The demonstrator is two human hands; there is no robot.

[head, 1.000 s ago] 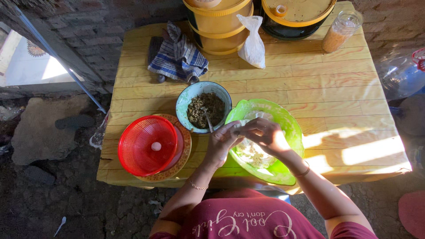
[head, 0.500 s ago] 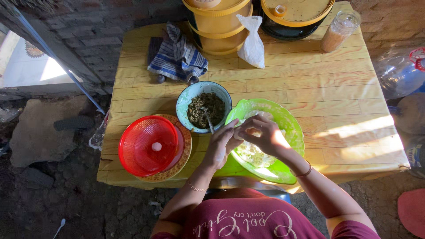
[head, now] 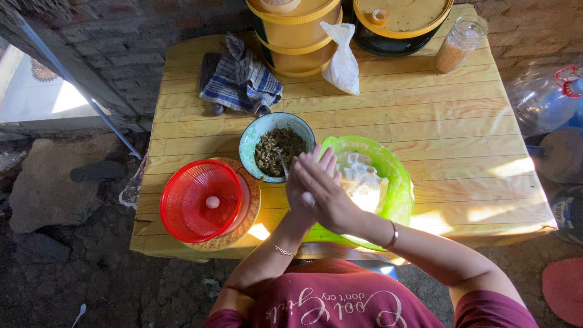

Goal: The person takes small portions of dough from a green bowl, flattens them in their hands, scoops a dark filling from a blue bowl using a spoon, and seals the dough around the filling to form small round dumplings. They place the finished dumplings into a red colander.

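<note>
My left hand [head: 296, 203] and my right hand [head: 328, 193] are pressed palm to palm, fingers straight, above the near-left rim of a green plastic bowl [head: 395, 176]. The right palm lies on top of the left. Whatever sits between the palms is hidden. Pale dough [head: 363, 185] lies inside the green bowl. Just left of my hands stands a light-blue bowl [head: 250, 143] of dark chopped filling [head: 276, 149] with a spoon [head: 282, 163] in it.
A red plastic strainer [head: 200, 200] rests on a woven tray at the yellow table's [head: 461, 140] front left. At the back are a checked cloth [head: 240, 79], stacked yellow containers [head: 297, 30], a white plastic bag [head: 341, 58], a lidded pot [head: 401, 18] and a jar [head: 460, 44].
My hands rose from the dough in the green bowl, shifted slightly left and closed flat against each other, palm to palm.
</note>
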